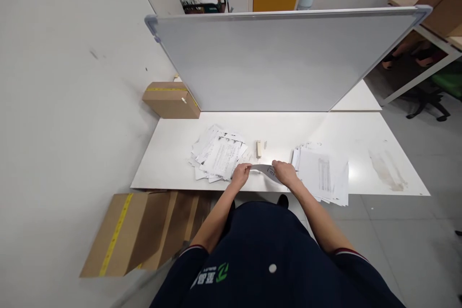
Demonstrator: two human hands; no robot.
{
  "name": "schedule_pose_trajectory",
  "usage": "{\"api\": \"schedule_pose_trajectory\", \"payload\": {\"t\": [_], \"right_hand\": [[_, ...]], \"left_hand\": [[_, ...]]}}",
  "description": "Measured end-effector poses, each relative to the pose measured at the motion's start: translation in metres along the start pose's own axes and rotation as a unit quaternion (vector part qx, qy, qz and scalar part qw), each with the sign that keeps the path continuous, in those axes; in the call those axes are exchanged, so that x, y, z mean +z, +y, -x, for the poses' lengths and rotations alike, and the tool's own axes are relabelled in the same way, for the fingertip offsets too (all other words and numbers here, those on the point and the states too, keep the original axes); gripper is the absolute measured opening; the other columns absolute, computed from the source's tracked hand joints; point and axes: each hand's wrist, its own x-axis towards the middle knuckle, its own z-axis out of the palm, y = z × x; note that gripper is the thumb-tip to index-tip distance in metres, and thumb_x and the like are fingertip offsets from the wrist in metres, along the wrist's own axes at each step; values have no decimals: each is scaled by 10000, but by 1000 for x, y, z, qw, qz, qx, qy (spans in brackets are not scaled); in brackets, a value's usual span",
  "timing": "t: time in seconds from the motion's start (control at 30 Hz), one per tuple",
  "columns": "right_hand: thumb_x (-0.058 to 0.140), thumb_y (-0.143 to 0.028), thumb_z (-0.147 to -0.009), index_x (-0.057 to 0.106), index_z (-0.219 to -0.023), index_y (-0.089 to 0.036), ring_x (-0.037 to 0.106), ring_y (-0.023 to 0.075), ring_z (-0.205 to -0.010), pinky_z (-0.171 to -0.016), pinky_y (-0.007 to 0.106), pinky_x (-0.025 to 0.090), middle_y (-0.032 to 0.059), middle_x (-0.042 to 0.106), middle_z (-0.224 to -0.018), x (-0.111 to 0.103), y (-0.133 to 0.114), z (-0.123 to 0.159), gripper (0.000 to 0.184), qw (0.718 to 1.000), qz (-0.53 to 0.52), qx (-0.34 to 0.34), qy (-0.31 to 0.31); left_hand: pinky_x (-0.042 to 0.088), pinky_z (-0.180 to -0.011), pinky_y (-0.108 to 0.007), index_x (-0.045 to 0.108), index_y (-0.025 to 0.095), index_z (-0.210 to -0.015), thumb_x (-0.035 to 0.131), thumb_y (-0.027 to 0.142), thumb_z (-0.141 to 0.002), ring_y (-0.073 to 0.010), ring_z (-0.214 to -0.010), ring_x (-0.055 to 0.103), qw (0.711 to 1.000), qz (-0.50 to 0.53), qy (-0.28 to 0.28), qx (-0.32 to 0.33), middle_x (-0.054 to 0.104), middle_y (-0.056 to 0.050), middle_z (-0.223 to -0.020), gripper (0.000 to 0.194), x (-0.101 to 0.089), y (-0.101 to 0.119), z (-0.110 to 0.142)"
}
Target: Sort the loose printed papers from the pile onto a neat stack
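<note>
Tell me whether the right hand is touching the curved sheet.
Touching. The head view shows the right hand gripping one end of the curved sheet.

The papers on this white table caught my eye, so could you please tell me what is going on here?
A person at the white table holds a slightly curved sheet of paper between the left hand and the right hand. An untidy pile of printed sheets lies by the left hand; another paper stack lies by the right, partly overhanging the near edge. What looks like a stapler rests just beyond the hands.
</note>
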Motion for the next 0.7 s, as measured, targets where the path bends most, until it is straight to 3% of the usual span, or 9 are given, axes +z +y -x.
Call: {"api": "schedule_pose_trajectory", "payload": {"t": [0.07,0.1,0.17,0.23,0.33,0.43,0.57,0.7], "right_hand": [[411,-167,-822,544,-944,-167,576,229,-879,-694,294,377,113,635,-912,7,14,-3,180,991,-126,52,-3],[443,-190,-806,557,-909,-168,575,229,-890,-697,287,384,109,639,-912,14,21,-4,155,973,-215,89,-14],[508,-195,-746,578,-825,-157,590,223,-863,-681,269,405,100,653,-881,32,35,-4,112,910,-377,161,-55],[542,-174,-687,588,-764,-142,616,214,-772,-628,260,433,95,670,-813,53,43,-2,94,851,-470,207,-104],[544,-171,-658,592,-747,-132,636,205,-677,-558,255,465,97,683,-756,85,48,2,109,810,-517,240,-137],[537,-192,-656,585,-763,-145,648,197,-691,-544,239,487,92,692,-776,106,49,2,127,774,-558,271,-130],[544,-197,-632,574,-769,-150,653,189,-697,-547,226,501,90,692,-802,118,53,-6,149,745,-589,294,-104],[558,-206,-612,573,-787,-138,649,195,-690,-534,225,499,105,688,-833,120,56,-16,189,737,-599,301,-89]], "left_hand": [[460,-843,-325,644,177,-970,461,239,-838,-173,-886,593,999,-5,30,-27,665,-61,-967,234,-6,5,-2],[459,-837,-320,641,176,-983,455,256,-843,-172,-875,593,998,-6,41,-44,665,-62,-968,246,-9,7,-2],[460,-826,-307,632,179,-1010,439,265,-850,-167,-863,597,996,-2,50,-76,665,-58,-980,264,-11,9,-3],[460,-825,-303,625,178,-1026,426,259,-853,-169,-875,600,995,3,43,-94,663,-58,-1003,276,-11,9,-3],[461,-826,-305,618,166,-1037,413,242,-851,-177,-893,604,995,7,22,-96,656,-68,-1032,287,-6,9,-3],[463,-831,-303,614,156,-1042,401,212,-848,-172,-882,609,996,5,5,-90,658,-73,-1023,292,-2,10,-4],[456,-848,-305,604,157,-1057,385,191,-850,-170,-901,601,997,-15,-8,-80,655,-68,-1022,303,4,9,-10],[422,-892,-322,572,162,-1120,353,194,-865,-188,-978,560,996,-64,-34,-57,630,-75,-1051,338,8,12,-19]]}}
